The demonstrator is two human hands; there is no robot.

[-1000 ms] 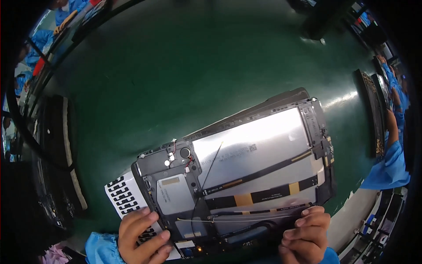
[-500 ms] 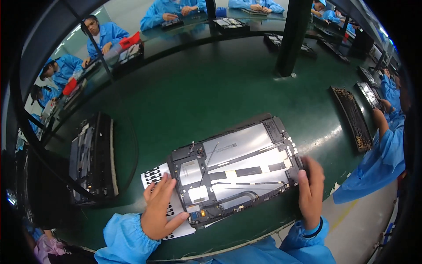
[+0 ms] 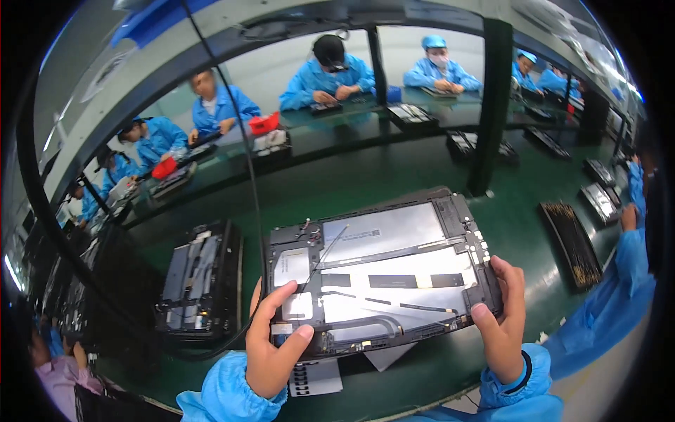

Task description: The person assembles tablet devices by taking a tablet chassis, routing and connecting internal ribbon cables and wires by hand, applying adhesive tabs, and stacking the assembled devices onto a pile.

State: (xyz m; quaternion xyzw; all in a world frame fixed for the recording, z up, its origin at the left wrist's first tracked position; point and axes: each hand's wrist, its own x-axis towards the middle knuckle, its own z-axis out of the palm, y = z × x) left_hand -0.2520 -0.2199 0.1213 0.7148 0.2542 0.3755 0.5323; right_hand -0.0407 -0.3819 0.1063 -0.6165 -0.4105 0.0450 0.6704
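Device, opened, is clamped between left hand and right hand, each grip at one end; positioning appears underway; level support is called for next.

We catch bright glare whitening the held device's silver plate and softer sheen across the green tabletop. Our fisheye view bends straight edges into blackened corners.

The opened black device, silver inside with dark strips, is tilted over the green table

device between hands, paper beneath
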